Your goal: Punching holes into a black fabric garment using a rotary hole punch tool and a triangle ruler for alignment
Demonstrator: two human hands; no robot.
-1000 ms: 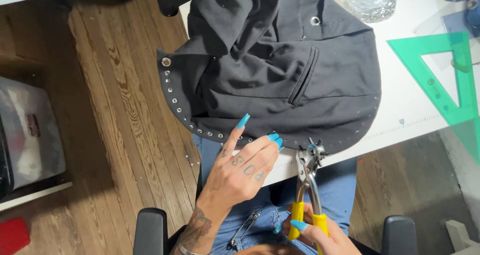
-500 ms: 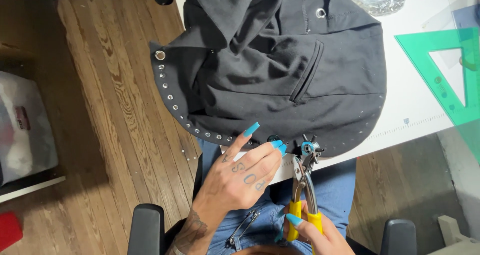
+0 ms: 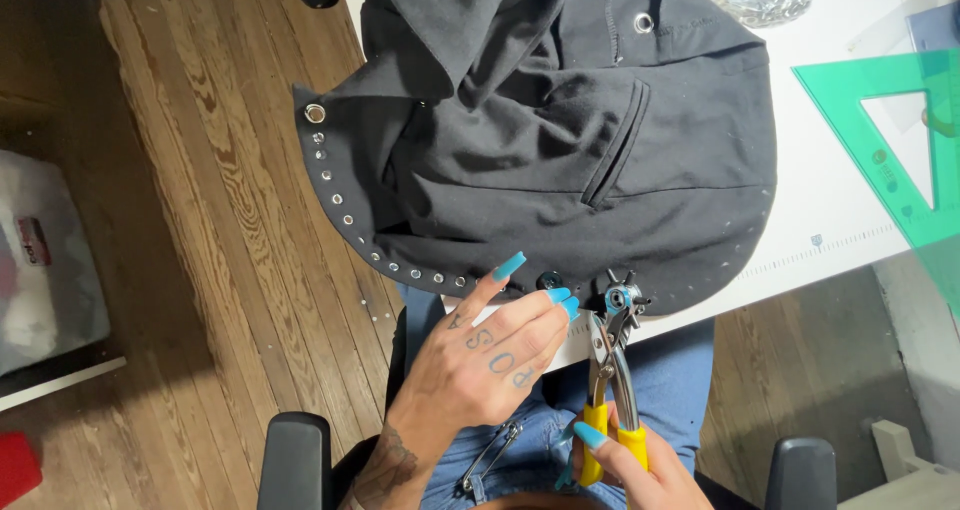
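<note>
Worn wooden floorboards (image 3: 220, 210) lie below a white worktable (image 3: 830, 210), over whose near edge a black fabric garment (image 3: 560, 140) hangs, its curved hem lined with small silver eyelets (image 3: 345, 210). At that hem the left hand (image 3: 480, 365) pinches the cloth between blue-nailed fingertips (image 3: 560, 298), just beside the revolving head of the yellow-handled metal hole-punch pliers (image 3: 612, 370), whose grips the right hand (image 3: 630, 465) clasps closed from below. Farther right a translucent green plastic set square (image 3: 890, 160) lies flat on the table, and a large steel safety pin (image 3: 490, 455) hangs at the blue jeans (image 3: 680, 370).
</note>
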